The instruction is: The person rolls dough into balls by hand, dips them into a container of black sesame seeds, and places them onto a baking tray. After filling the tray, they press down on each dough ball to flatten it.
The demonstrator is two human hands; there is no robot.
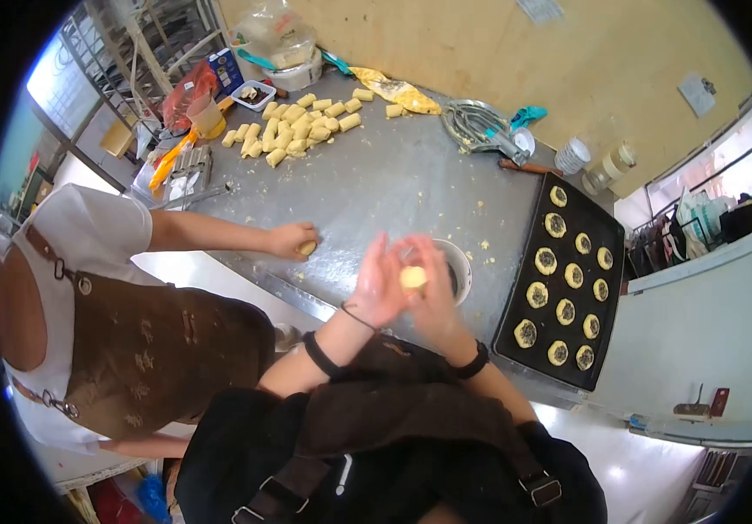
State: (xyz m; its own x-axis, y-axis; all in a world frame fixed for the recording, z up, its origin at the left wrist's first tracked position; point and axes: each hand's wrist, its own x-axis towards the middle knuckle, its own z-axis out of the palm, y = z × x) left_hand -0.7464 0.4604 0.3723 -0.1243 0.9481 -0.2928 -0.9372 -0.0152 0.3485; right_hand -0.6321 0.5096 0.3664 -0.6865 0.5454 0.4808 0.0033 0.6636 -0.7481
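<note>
My left hand (378, 286) and my right hand (435, 297) are raised together over the front of the metal table, fingers pointing up and away from me. A small pale yellow piece of dough (413, 278) sits between them, touched by both. Motion blurs the fingertips a little. Just behind my right hand stands a white bowl (466, 278) with something dark inside, partly hidden by the hand. To the right lies a black baking tray (516, 345) with rows of round dough pieces (565, 311), each topped with dark seeds or filling.
At left, a person in a brown apron (158, 349) presses a dough piece on the table (376, 179) with one hand (293, 240). A pile of dough cylinders (293, 131) lies at the back. A metal whisk attachment (481, 127) and cups (573, 155) stand near the wall.
</note>
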